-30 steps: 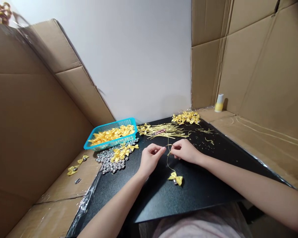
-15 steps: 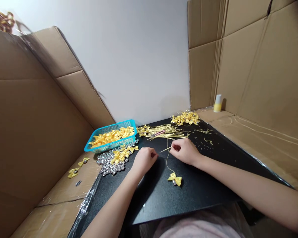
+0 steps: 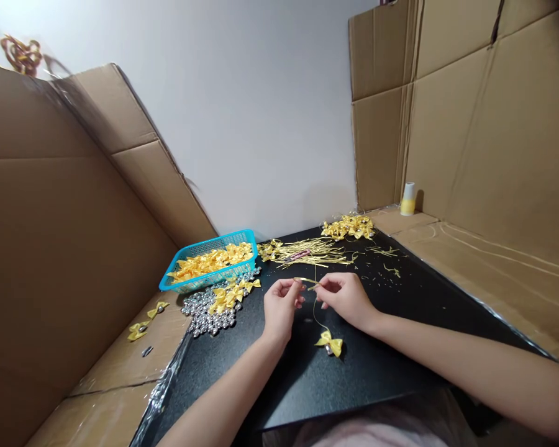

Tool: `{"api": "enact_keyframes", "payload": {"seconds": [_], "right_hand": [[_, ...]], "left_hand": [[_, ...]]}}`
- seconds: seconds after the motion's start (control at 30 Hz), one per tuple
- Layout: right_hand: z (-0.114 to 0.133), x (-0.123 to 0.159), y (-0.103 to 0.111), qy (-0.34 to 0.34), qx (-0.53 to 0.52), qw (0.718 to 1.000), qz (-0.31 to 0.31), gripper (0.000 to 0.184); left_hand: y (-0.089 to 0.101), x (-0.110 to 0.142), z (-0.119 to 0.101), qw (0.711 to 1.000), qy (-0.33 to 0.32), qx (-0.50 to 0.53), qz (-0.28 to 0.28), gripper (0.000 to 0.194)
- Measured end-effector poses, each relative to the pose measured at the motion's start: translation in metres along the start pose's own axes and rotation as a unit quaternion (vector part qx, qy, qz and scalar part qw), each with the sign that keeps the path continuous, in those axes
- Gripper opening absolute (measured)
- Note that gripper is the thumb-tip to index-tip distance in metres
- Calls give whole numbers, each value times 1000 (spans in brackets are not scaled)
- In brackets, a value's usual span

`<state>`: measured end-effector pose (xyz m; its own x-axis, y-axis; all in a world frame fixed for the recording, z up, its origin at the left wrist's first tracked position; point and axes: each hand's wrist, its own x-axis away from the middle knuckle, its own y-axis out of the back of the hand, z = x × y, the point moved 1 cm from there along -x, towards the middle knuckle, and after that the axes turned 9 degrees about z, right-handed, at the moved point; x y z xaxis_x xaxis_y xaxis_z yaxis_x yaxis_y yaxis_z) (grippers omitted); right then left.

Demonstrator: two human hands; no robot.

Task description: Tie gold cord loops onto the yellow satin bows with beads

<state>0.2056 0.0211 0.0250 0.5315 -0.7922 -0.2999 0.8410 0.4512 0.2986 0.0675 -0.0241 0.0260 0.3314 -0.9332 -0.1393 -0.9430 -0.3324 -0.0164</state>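
Over the black tabletop, my left hand [image 3: 282, 305] pinches one end of a short gold twist tie [image 3: 306, 280]. My right hand [image 3: 347, 298] holds the other end between thumb and fingers, so the tie bridges the two hands. A thin gold cord [image 3: 317, 316] hangs from my right fingertips down to a yellow ribbon bow [image 3: 330, 343] with a silver bell or bead, lying on the table below. Farther back is a spread pile of gold twist ties [image 3: 323, 251] with a pinkish clip [image 3: 300, 255] on it.
A blue basket [image 3: 168, 280] of yellow bows stands at the left, beside loose silver balls [image 3: 205, 316]. Finished-looking bows [image 3: 349, 227] are heaped at the back. A thread spool [image 3: 408, 200] stands on cardboard at the right. Cardboard walls [image 3: 484, 136] flank the table.
My left hand has moved right and now grips the tie's left end, which was free before. The tie is bent between both hands. The bow lies in about the same place.
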Motion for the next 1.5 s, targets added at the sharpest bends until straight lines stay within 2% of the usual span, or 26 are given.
{"api": "enact_keyframes", "payload": {"seconds": [0.13, 0.23, 0.3, 0.67, 1.07, 1.5], "right_hand": [[-2, 4, -10, -15, -100, 995, 4, 28], [1, 6, -10, -10, -191, 982, -13, 26], [3, 7, -9, 0, -212, 977, -25, 23], [5, 8, -8, 24, -208, 977, -43, 19], [4, 9, -9, 34, -190, 981, -26, 22], [5, 11, -12, 38, -210, 977, -14, 23]], "left_hand": [[-4, 6, -4, 999, -15, 47, -8, 33], [-6, 10, -5, 997, -31, 73, 1, 29], [-7, 12, -5, 994, -44, 95, 12, 27], [-6, 14, -5, 984, -69, 157, 37, 26], [-6, 15, -6, 985, -73, 152, 42, 26], [-5, 15, -8, 989, -94, 110, 13, 30]]}}
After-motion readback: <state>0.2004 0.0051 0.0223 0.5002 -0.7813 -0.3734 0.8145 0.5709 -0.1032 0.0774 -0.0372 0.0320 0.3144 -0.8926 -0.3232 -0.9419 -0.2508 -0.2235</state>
